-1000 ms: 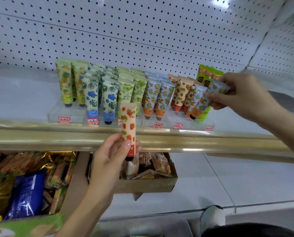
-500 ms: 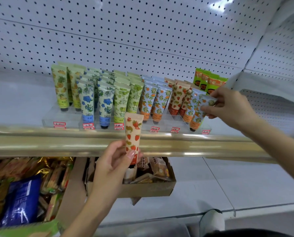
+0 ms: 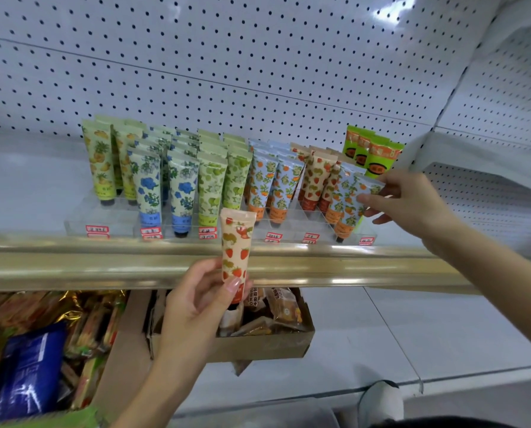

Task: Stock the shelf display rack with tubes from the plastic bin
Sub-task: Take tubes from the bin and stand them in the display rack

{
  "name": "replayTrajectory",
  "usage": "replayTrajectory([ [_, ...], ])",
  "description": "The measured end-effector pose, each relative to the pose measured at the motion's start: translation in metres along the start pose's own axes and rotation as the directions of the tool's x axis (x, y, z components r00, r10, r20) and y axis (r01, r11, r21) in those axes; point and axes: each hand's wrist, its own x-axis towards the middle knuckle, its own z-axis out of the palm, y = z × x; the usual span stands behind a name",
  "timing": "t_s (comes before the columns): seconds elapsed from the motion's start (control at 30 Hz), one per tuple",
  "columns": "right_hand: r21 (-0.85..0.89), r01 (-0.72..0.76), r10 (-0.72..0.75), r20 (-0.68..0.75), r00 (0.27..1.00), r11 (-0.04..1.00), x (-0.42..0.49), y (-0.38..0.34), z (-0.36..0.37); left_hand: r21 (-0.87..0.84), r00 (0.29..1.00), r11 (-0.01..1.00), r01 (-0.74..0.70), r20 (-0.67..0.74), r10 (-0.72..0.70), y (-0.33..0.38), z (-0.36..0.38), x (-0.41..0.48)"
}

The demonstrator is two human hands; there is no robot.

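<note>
right hand point(image 3: 409, 205) pinches the crimped top of an orange-print tube point(image 3: 349, 208), cap down, leaning into the far-right front slot of the clear rack point(image 3: 103, 217). looks like it's being seated w/ its own kind. left hand point(image 3: 196, 304) grips a strawberry tube point(image 3: 236, 251) near the cap end, upright in front of the gold shelf rail point(image 3: 72, 264), prob. queued for the strawberry row. plastic bin not in view.
</note>
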Motion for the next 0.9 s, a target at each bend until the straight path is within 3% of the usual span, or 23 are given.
replayTrajectory([
  [0.9,0.016,-0.085,0.085,0.027,0.996,0.996,-0.0078,-0.0009,-0.0010,-0.004,1.000,1.000,-0.004,0.014,0.004,0.0013,0.0048,-0.0013],
])
